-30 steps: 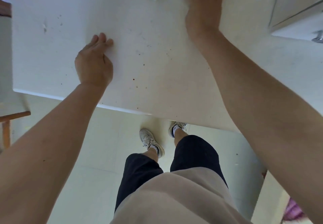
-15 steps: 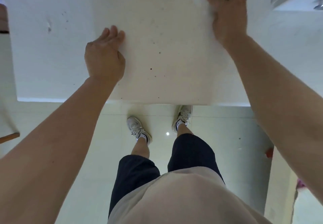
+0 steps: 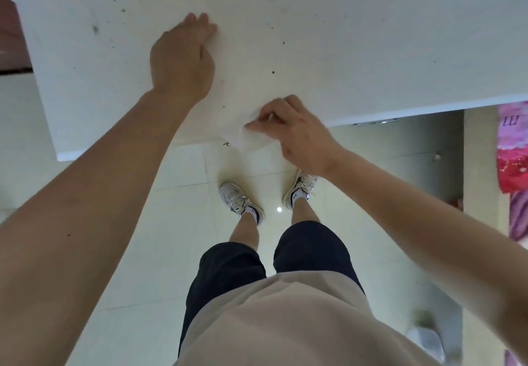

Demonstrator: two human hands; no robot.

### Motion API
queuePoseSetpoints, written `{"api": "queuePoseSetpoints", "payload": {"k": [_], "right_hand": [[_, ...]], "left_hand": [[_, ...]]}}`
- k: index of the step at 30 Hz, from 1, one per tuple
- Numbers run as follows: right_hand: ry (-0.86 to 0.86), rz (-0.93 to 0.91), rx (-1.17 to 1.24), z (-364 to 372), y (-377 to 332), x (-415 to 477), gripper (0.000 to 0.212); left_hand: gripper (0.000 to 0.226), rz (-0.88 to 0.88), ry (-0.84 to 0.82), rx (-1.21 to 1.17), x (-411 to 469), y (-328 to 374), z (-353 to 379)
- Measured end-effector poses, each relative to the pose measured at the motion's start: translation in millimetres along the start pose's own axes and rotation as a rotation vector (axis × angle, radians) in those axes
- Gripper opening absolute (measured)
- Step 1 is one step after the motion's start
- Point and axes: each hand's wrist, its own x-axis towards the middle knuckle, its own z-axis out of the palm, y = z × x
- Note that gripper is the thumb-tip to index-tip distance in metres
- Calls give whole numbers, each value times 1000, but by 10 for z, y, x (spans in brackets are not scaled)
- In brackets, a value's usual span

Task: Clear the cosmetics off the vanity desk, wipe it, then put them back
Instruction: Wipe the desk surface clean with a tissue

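Pale tiled floor [image 3: 143, 222] fills the lower field. The wearer's sneakers [image 3: 240, 199] stand just short of the near edge of the white vanity desk [image 3: 371, 36], the landmark for all positions below.

**At the near edge:** the right hand [image 3: 294, 134] lies across it, thumb and curled fingers pinching a thin white wipe [image 3: 248, 139]. The wipe is crumpled and partly blurred. One part lies on the top and a flap overhangs the edge toward the floor. Its long axis appears to run crosswise to the edge, the free end pointing toward the wearer's left.

**Farther in from the edge:** the left hand [image 3: 181, 59] rests palm-down on the top, fingers extended toward the far side and holding nothing. It appears to brace the body.

**Beyond, toward the far side:** the visible top carries no cosmetics. Dark specks [image 3: 273, 72] dot it, thickest to the left. The desk's long axis runs left to right across the wearer, and its near edge is tilted in this view.

**Right of the edge's end:** pink fabric [image 3: 513, 151], unrelated to the task.

**Progress (judged):** clearing looks complete for the part in view. Wiping is in hand and unfinished, given the specks. Returning the cosmetics is yet to come, and their present place is out of view.
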Motion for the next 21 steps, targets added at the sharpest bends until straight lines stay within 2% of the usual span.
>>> {"api": "queuePoseSetpoints", "payload": {"k": [2, 4, 6, 8, 10, 12, 14, 18, 19, 21], "right_hand": [[131, 67, -24, -183, 219, 251, 62], [250, 259, -108, -379, 553, 615, 56], [183, 526, -181, -475, 807, 924, 41], [148, 630, -143, -379, 898, 1069, 37], [96, 675, -134, -249, 696, 1075, 38], [154, 546, -203, 7, 435, 925, 53], [111, 376, -201, 219, 59, 673, 66], [-192, 25, -55, 235, -451, 339, 69], [-209, -45, -42, 157, -412, 394, 68], [-106, -41, -42, 2, -224, 640, 66]], "left_hand": [[58, 34, 74, 2, -121, -74, -61], [61, 94, 153, 98, -292, -171, -86], [64, 74, 203, 154, -460, -277, -92], [63, -7, 245, 169, -610, -400, -70], [60, -133, 287, 171, -751, -524, -30], [62, -268, 305, 155, -870, -618, 3], [66, -373, 262, 162, -969, -685, 37], [67, -453, 169, 208, -1009, -801, 19], [68, -468, 152, 226, -1006, -832, 12], [73, -506, 99, 231, -1011, -893, 6]]}}
